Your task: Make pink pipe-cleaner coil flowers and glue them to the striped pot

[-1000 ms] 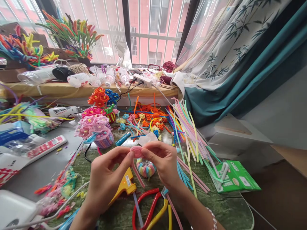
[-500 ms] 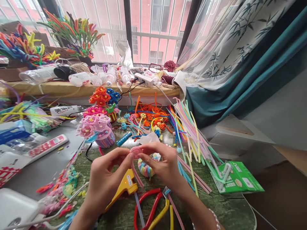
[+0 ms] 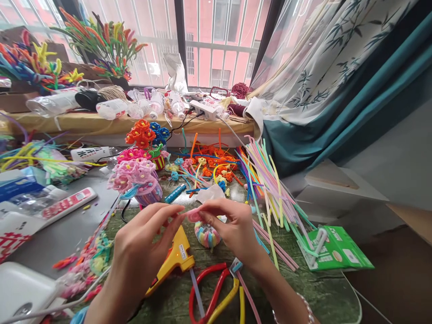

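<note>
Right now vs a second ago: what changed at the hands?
The pink pipe-cleaner coil has turned from facing the camera to nearly edge-on, and its hanging tail no longer shows. The left hand has rolled inward, its fingers now pointing right. The right hand still pinches the coil from the other side; neither hand let go. The yellow glue gun and red-handled scissors stayed put.

My glue gun (image 3: 172, 263) and red-handled scissors (image 3: 216, 288) lie before me, loose pipe cleaners (image 3: 270, 189) fan out right beside a green packet (image 3: 337, 249), and bottles (image 3: 111, 109) and a power strip (image 3: 202, 109) crowd the sill (image 3: 135, 126).
</note>
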The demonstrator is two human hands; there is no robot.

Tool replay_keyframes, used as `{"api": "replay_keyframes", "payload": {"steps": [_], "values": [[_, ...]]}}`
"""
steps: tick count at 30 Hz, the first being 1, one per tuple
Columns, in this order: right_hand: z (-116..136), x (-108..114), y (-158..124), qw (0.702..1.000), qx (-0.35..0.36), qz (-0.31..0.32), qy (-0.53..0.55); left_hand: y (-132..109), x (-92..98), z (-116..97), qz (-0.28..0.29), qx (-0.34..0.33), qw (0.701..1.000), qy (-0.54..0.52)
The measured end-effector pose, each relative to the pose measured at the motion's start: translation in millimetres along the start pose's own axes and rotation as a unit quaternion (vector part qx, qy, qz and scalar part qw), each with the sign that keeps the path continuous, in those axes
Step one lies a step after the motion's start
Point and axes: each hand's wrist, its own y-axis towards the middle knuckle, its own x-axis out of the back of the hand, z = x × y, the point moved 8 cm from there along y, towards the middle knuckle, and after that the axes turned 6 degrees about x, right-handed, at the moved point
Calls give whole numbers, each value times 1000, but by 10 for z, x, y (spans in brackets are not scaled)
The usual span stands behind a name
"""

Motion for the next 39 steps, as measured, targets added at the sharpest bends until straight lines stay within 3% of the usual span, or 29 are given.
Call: {"api": "replay_keyframes", "payload": {"steps": [5, 11, 18, 33, 39], "values": [[137, -33, -9, 990, 102, 23, -96, 112, -20, -163, 49, -110, 992, 45], [167, -69, -52, 976, 155, 46, -146, 150, -65, -210, 76, -139, 987, 42], [233, -68, -50, 971, 179, 43, -155, 167, -135, -144, 111, -113, 987, 5], [301, -37, -102, 979, 168, -30, -112, 242, -24, -165, 66, -56, 995, -48], [296, 6, -108, 983, 146, -63, -92, 255, -20, -162, 82, -46, 994, -49]]}}
